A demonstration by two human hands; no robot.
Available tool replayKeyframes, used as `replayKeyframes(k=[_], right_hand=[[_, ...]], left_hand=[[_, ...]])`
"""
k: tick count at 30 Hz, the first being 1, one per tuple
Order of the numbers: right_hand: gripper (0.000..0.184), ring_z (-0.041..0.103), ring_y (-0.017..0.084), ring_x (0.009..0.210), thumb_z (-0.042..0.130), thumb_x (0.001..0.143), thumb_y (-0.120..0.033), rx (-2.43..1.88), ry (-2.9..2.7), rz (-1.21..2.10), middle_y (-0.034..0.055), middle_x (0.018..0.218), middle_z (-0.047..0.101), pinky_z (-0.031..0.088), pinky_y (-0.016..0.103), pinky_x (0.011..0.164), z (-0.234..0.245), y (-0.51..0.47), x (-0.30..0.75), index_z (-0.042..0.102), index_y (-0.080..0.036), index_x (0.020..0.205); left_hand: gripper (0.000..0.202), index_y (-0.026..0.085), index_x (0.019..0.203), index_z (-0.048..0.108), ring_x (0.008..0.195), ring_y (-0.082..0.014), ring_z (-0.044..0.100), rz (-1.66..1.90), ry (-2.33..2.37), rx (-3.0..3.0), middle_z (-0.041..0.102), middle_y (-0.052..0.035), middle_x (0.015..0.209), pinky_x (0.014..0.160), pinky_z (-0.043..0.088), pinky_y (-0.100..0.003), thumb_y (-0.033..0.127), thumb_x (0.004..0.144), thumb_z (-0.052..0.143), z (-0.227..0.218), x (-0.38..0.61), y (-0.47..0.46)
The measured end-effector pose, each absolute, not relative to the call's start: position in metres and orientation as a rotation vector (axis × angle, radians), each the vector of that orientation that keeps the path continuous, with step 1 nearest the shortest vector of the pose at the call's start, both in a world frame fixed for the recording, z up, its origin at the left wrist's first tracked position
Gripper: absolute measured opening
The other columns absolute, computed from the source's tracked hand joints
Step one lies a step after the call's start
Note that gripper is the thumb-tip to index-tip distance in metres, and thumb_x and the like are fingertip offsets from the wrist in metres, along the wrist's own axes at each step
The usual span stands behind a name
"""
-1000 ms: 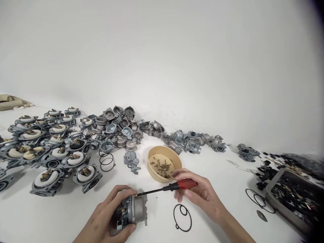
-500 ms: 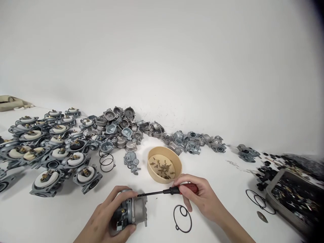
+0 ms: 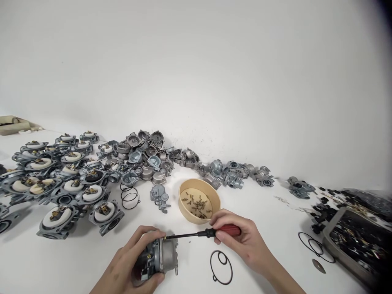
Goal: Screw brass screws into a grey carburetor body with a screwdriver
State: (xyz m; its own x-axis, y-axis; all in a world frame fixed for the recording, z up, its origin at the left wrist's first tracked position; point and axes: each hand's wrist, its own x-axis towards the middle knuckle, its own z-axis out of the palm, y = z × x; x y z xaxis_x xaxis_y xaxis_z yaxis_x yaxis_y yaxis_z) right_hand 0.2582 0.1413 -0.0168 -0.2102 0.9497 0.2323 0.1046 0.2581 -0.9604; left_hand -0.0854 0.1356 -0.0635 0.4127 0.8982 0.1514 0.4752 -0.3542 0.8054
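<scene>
Our left hand (image 3: 128, 265) grips 1 carburetor (image 3: 159, 255). Our right hand (image 3: 241, 241) clamps 1 red screwdriver (image 3: 202, 233). 1 bowl (image 3: 183, 208) of screws sits near.

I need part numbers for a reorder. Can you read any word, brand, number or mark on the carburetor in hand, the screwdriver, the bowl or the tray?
None can be read: carburetor, screwdriver, bowl and tray show no legible text; any cast marks are too small.

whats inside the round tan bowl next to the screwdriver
The round tan bowl holds a loose scatter of small brass-coloured screws on its pale floor. Its near wall hides the front strip of the floor, and the right hand covers part of the rim.
</scene>
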Motion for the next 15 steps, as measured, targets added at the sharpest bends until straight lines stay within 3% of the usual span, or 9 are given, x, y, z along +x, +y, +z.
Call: replayKeyframes(k=[3,12,15], right_hand=[[0.005,0.072,0.019,0.081,0.079,0.094,-0.027,-1.032,-1.597,1.004,0.0085,0.106,0.07,0.061,0.029,0.07,-0.015,0.142,0.259,0.083,-0.026,0.097],[0.013,0.07,0.021,0.083,0.089,0.084,-0.027,-1.082,-1.494,0.961,0.0076,0.099,0.074,0.059,0.03,0.069,-0.024,0.152,0.264,0.082,-0.024,0.094],[0.018,0.07,0.021,0.081,0.092,0.08,-0.03,-1.133,-1.431,0.961,0.0074,0.096,0.075,0.059,0.03,0.068,-0.023,0.153,0.265,0.081,-0.023,0.092]], left_hand=[[0.053,0.042,0.146,0.058,0.13,-0.0311,0.067,0.788,1.158,1.995,0.059,-0.0069,0.152,0.107,0.057,-0.038,0.038,0.095,0.071,-0.065,-0.086,0.137],[0.058,0.043,0.141,0.064,0.124,-0.03,0.072,0.84,1.145,2.034,0.067,-0.0025,0.146,0.099,0.062,-0.034,0.027,0.086,0.077,-0.059,-0.086,0.139],[0.055,0.043,0.139,0.067,0.119,-0.031,0.075,0.874,1.16,2.016,0.068,-0.0028,0.145,0.096,0.064,-0.034,0.033,0.086,0.078,-0.058,-0.084,0.138]])
